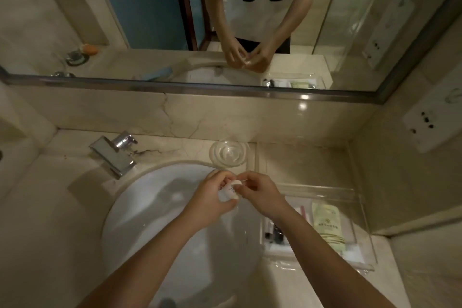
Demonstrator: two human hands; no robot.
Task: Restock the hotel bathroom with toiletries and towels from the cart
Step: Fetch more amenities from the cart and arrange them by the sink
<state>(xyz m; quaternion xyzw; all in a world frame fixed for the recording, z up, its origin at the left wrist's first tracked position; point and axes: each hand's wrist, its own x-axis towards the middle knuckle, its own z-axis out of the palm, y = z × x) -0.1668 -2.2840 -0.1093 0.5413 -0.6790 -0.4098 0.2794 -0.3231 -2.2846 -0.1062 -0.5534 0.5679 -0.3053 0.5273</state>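
Bare beige marble countertop (50,207) lies open left of the white round sink basin (155,207), up to the angular chrome faucet (113,155) at its back left. The clear round glass soap dish (228,154) behind the basin stands uncovered (a bare strip parts it from the clear acrylic toiletry tray (363,222)). The left hand (212,199) and right hand (261,195), pinching a small white packet (231,189), cross above the basin's right half.

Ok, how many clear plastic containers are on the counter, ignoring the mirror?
2. A round soap dish behind the sink, and a rectangular tray right of the sink, partly under the right forearm. The arms could hide more.
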